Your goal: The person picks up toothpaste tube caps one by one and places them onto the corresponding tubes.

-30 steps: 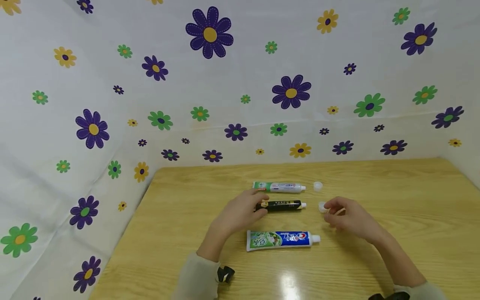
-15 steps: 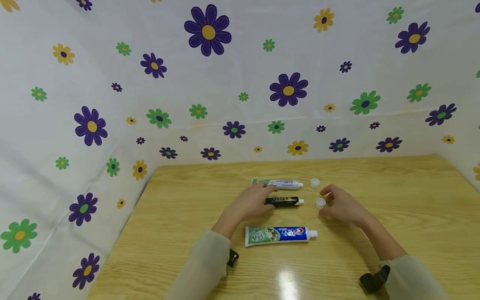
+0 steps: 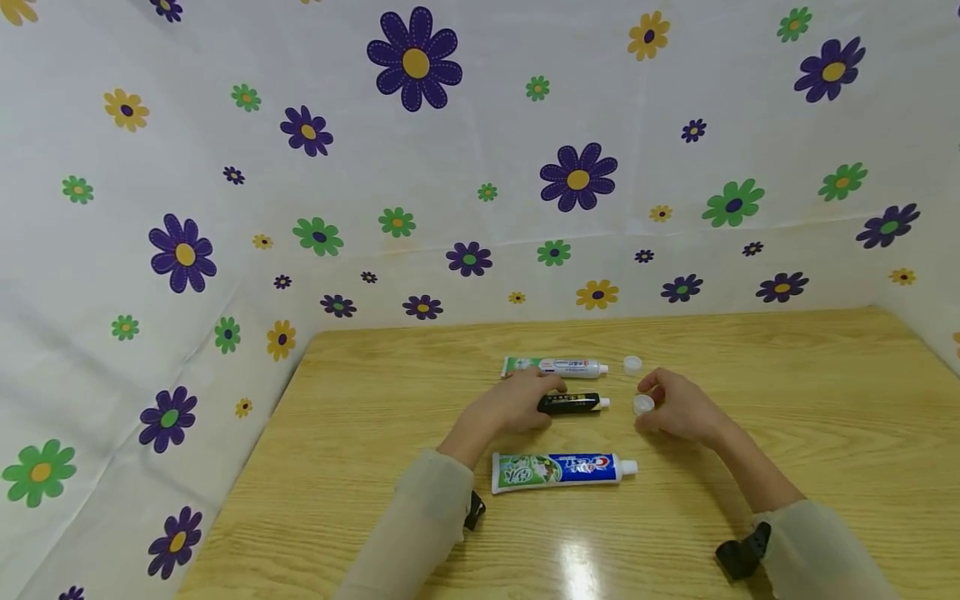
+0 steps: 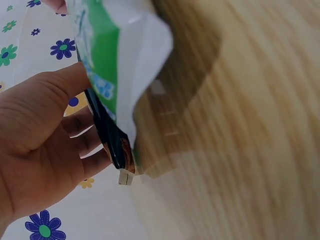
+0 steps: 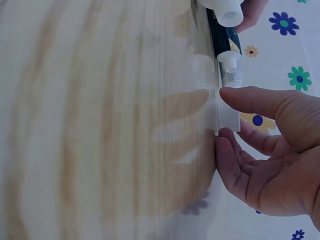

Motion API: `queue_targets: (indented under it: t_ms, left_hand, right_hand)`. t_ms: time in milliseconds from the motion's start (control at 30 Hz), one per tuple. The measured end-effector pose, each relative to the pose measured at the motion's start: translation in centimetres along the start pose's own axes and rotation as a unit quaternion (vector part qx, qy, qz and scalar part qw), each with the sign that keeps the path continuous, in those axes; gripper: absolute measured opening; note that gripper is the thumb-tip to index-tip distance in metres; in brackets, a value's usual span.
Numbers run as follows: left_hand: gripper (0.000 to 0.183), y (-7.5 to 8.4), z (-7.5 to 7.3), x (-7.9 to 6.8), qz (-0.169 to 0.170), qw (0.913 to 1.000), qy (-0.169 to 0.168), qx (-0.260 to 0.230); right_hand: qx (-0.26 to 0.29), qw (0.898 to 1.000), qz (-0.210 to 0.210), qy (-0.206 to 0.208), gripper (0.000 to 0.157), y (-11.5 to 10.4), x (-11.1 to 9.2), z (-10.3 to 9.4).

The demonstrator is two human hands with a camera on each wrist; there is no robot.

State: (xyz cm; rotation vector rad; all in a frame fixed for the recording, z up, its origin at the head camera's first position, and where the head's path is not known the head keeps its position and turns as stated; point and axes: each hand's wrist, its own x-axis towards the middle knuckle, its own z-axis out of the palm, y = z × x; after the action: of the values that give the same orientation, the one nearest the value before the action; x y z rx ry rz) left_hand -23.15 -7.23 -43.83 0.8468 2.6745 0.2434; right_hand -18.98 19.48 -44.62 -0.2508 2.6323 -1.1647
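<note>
Three toothpaste tubes lie crosswise, nozzles to the right. My left hand (image 3: 517,402) holds the black toothpaste tube (image 3: 572,403), the middle one, with its thumb and fingers at either side. In the right wrist view a white cap (image 5: 228,117) sits between the thumb and bent fingers of my right hand (image 5: 275,150); in the head view it lies just right of the black tube's nozzle. Behind is the green-and-white tube (image 3: 573,367), partly hidden by my left hand. Nearest me is the green-and-blue tube (image 3: 558,471).
Another white cap (image 3: 632,365) lies right of the far tube's nozzle. The wooden table (image 3: 337,500) meets a flower-printed cloth (image 3: 480,150) at the back and left. Dark straps (image 3: 742,557) sit at both wrists.
My left hand has slid slightly right along the black tube. My right hand has gone from beside the nearer cap to having thumb and fingers at both its sides. The head view has shifted a little.
</note>
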Motion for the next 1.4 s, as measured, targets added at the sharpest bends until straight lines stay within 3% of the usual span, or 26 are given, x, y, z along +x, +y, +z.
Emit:
queue_targets:
  t_ms: [367, 733, 1100, 1400]
  left_hand:
    - [0.042, -0.7, 0.1, -0.2, 0.036, 0.9992, 0.016, -0.006]
    - [0.046, -1.7, -0.3, -1.7, 0.019, 0.9956, 0.045, -0.079]
    - [0.045, -0.2, -1.4, -3.9, 0.043, 0.987, 0.116, -0.103]
    - [0.044, 0.9, -1.1, -6.4, 0.038, 0.9793, 0.161, -0.116]
  right_hand:
    - [0.015, 1.0, -0.006, 0.012, 0.039, 0.3, -0.1, 0.0]
    - [0.067, 0.997, 0.002, 0.03, 0.042, 0.2, -0.7, -0.4]
    - [0.12, 0.99, -0.03, 0.065, 0.037, -0.3, -1.5, -0.1]
    - [0.159, 0.984, -0.032, 0.073, 0.04, -1.6, -2.7, 0.0]
